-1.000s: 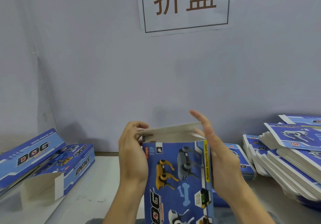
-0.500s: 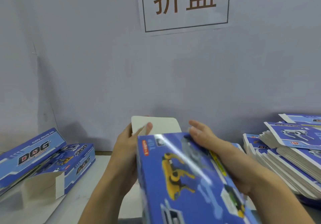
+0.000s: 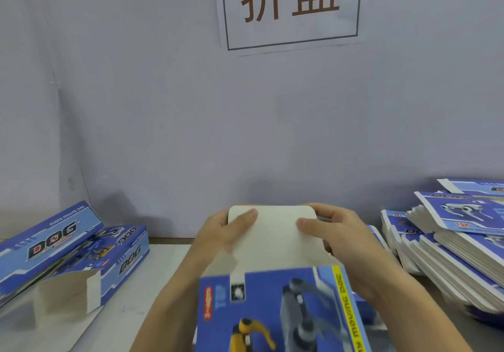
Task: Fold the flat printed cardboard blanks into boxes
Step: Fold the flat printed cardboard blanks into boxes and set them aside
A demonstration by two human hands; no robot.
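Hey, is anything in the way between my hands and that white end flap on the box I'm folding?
Nothing visible is in the way. Both the left hand and the right hand already hold the white flap of the blue box, a thumb lying on each side of its face. The stack of flat blanks sits off to the right.

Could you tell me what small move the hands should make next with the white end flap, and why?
Probably fold the white flap down toward the box opening and tuck it in. It stands open beyond the printed panel, the left hand and right hand both grip its far corners, and a small side flap is loose beside it.
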